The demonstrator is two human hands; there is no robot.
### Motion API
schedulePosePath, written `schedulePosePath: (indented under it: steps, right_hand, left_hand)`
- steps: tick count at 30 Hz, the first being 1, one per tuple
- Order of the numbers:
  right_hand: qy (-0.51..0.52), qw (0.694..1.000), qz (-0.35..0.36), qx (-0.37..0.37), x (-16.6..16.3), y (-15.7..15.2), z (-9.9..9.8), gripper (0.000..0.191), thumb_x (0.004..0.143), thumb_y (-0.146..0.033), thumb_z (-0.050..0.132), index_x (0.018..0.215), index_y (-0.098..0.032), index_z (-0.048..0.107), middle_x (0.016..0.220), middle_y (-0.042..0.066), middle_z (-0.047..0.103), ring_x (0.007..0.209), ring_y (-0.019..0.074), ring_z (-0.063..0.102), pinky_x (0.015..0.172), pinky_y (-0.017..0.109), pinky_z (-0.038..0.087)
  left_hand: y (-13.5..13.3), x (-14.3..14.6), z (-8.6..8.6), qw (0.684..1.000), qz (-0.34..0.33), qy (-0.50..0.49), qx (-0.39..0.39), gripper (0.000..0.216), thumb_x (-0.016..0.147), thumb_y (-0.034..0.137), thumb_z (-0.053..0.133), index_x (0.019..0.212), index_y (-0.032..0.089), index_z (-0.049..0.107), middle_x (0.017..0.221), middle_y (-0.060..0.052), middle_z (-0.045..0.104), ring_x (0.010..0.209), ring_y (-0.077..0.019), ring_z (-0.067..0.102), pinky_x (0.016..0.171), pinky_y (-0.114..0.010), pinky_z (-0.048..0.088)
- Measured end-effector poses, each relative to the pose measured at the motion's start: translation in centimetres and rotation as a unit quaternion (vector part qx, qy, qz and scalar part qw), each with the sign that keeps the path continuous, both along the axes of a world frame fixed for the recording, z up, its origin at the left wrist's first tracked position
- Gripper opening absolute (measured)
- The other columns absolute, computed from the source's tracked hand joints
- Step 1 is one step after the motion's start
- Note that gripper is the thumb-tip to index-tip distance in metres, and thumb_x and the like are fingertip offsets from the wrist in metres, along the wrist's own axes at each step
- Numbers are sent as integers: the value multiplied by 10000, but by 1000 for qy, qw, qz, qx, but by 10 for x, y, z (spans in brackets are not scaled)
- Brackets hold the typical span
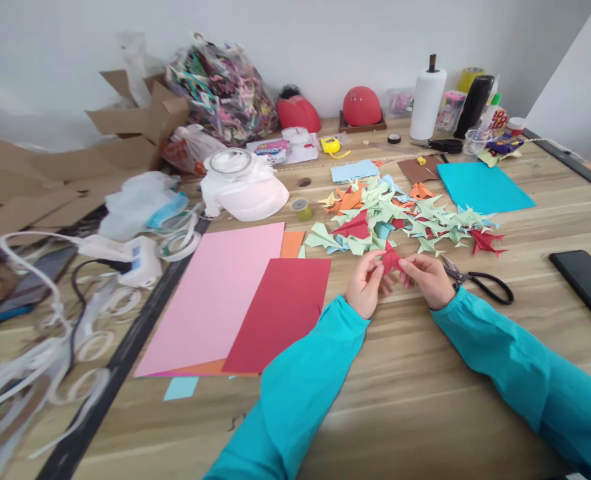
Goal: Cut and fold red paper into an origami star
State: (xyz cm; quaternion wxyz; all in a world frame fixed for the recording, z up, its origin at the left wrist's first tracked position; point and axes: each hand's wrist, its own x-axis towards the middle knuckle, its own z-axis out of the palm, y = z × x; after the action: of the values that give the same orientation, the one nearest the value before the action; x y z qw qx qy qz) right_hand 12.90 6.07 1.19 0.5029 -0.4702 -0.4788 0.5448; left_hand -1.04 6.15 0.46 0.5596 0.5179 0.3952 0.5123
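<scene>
Both hands pinch a small folded piece of red paper (390,260) just above the wooden table (425,393). My left hand (364,285) grips its left side with fingers closed; my right hand (429,279) grips its right side the same way. Both arms wear teal sleeves. Just beyond the hands lies a pile of folded paper figures (400,217) in green, orange, red and light blue. Black-handled scissors (480,280) lie right beside my right hand.
Pink (215,293), red (280,313) and orange sheets lie to the left, a blue sheet (483,187) at the back right. A black phone (588,283) lies at the right edge. Cardboard, bags, tape rolls (90,347), a paper towel roll (427,103) crowd the left and back.
</scene>
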Motion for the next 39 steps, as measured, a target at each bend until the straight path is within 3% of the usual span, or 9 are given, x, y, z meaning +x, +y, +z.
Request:
schedulePosePath:
  steps: [3, 5, 7, 9, 17, 24, 30, 33, 39]
  right_hand:
    - [5, 1000, -9, 0, 0, 1, 0, 325, 653, -468, 648, 659, -151, 576, 480, -21, 570, 390, 69, 467, 411, 206, 391]
    - [7, 1000, -12, 6, -1, 1, 0, 318, 650, -458, 654, 672, -149, 584, 483, -22, 570, 394, 71, 473, 415, 208, 394]
    - [6, 1000, -9, 15, -1, 1, -1, 308, 653, -449, 655, 688, -148, 596, 491, -20, 574, 403, 74, 481, 421, 211, 401]
    - [-1, 1000, -8, 19, -1, 1, -1, 299, 654, -440, 657, 697, -148, 608, 504, -14, 585, 416, 79, 491, 433, 217, 411]
    - [-2, 1000, -22, 1, 0, 1, -1, 348, 720, -477, 581, 634, -143, 623, 533, 28, 609, 455, 97, 521, 450, 226, 427]
    - [35, 997, -65, 9, 0, 2, -1, 305, 674, -439, 641, 821, -173, 617, 604, 11, 642, 453, 100, 535, 434, 225, 421]
    - [27, 999, -30, 12, 0, 0, 3, 271, 702, -430, 616, 722, -164, 666, 605, 26, 640, 508, 110, 546, 479, 238, 423]
    - [-1, 1000, -17, 8, 1, -1, 3, 238, 658, -405, 660, 683, -169, 676, 581, 18, 637, 517, 116, 542, 503, 249, 432]
    - [-62, 994, 31, 83, -1, -3, -1, 165, 641, -311, 691, 738, -179, 670, 801, 55, 653, 752, 176, 598, 691, 310, 479]
  left_hand:
    - [-1, 0, -1, 999, 6, 19, 30, 400, 773, 378, 522, 1137, 223, 464, 1004, -79, 570, 645, -127, 583, 458, -213, 469]
    - [-2, -2, 1, 995, 13, 55, 78, 336, 777, 344, 525, 1091, 225, 535, 1103, -85, 548, 797, -155, 591, 609, -251, 507]
    - [-3, -3, 4, 986, 12, 105, 130, 248, 773, 299, 538, 986, 208, 626, 1082, -79, 573, 949, -183, 560, 812, -300, 472]
    - [-3, -4, 7, 981, 11, 131, 144, 220, 771, 273, 541, 937, 196, 663, 1004, -74, 619, 974, -187, 555, 893, -319, 428]
    - [-2, -3, 5, 988, 65, 118, 82, 240, 757, 287, 558, 937, 179, 675, 991, -72, 659, 947, -188, 587, 896, -327, 440]
    - [0, -4, -2, 990, 65, 103, 75, 298, 751, 311, 566, 1015, 197, 643, 1087, -76, 618, 993, -200, 568, 832, -329, 493]
    - [-1, -3, 4, 997, 50, 50, 30, 263, 723, 329, 589, 905, 164, 682, 959, -86, 654, 788, -177, 621, 649, -300, 553]
    - [0, -2, 5, 997, 67, 26, -9, 245, 678, 329, 633, 837, 153, 693, 871, -73, 675, 728, -167, 625, 627, -294, 555]
    - [4, -3, 2, 994, 92, 27, -54, 257, 611, 303, 691, 818, 152, 692, 791, -56, 693, 682, -155, 626, 653, -291, 542]
